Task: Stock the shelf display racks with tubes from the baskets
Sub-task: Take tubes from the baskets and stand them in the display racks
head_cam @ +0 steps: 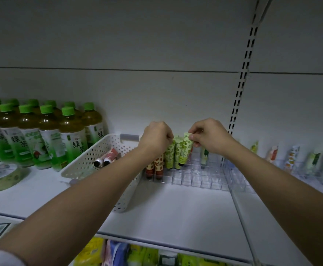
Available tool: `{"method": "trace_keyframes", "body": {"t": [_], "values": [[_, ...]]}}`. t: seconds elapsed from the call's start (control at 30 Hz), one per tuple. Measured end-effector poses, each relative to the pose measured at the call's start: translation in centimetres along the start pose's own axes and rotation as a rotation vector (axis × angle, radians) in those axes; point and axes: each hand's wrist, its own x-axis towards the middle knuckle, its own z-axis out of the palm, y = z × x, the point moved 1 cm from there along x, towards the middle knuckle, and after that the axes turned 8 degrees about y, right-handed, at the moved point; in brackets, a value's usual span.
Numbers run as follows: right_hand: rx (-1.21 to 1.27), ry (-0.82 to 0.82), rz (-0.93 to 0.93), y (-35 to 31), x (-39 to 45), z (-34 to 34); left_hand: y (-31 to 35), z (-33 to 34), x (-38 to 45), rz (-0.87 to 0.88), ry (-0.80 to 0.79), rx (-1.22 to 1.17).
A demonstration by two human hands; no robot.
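Dim white shelf (176,204): mid-stocking, right hand (208,136) pinching green tube (185,148) over rack (195,175), left hand (156,138) pinching another tube's (169,156) top; next, seat both upright.

Head camera looks forward, close to the shelf (176,208).

Both hands raised over a clear display rack (195,177) at the back of a white shelf (176,212). Left hand (156,138) curled at the top of a green tube (169,156); right hand (208,136) pinching the crimped top of another green tube (185,148), tilted, cap down in the rack. Two orange-patterned tubes (155,167) upright at the rack's left end. Perforated white basket (91,160) just left, holding pink tubes (108,157). Green-capped tea bottles (41,135) and a tape roll (1,177) further left.
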Motion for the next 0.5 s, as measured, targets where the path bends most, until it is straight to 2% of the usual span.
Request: {"method": "trace_keyframes", "body": {"t": [0.2, 0.5], "values": [[0.016, -0.022, -0.014, -0.6, 0.0, 0.3, 0.1, 1.2, -0.5, 0.018, -0.051, 0.071], [-0.011, -0.039, -0.023, -1.5, -0.1, 0.2, -0.3, 0.1, -0.9, 0.031, 0.004, 0.055]]}}
